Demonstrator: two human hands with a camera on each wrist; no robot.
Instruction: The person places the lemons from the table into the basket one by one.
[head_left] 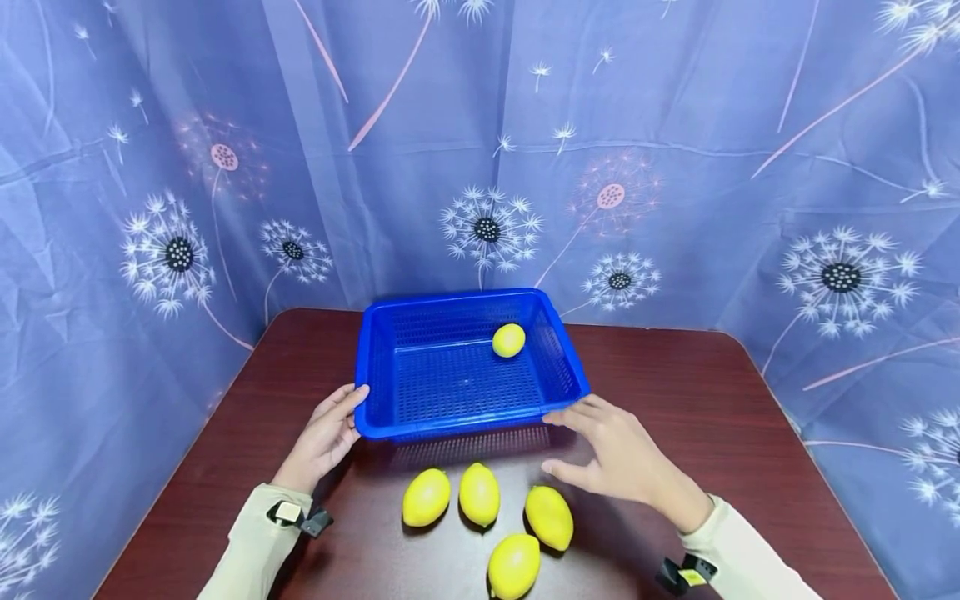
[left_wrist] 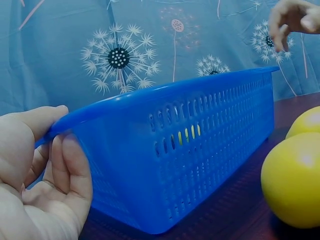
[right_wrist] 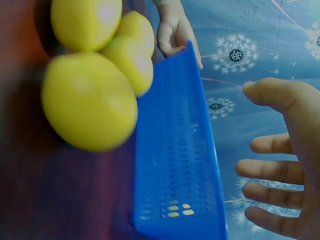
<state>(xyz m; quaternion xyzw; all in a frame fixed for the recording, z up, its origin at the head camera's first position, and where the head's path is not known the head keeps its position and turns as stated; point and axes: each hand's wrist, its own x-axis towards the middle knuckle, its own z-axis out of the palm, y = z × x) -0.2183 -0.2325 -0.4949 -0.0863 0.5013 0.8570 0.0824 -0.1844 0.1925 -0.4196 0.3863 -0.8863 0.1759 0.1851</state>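
A blue plastic basket (head_left: 465,429) with slotted walls stands on the table, one lemon (head_left: 508,340) inside toward its far right. At the left front corner my left hand (head_left: 324,437) grips the rim, thumb on top and fingers curled beneath, as the left wrist view shows. My right hand (head_left: 618,450) hovers with spread fingers near the right front corner; the right wrist view has it apart from the rim and holding nothing. In front of the basket lie several lemons: one left (head_left: 426,497), one beside it (head_left: 479,495), others (head_left: 550,517) nearer the right hand.
The dark red-brown table (head_left: 660,375) reaches back to a blue curtain (head_left: 405,208) with dandelion prints, which also hangs along both sides. The basket's back stands close to the curtain.
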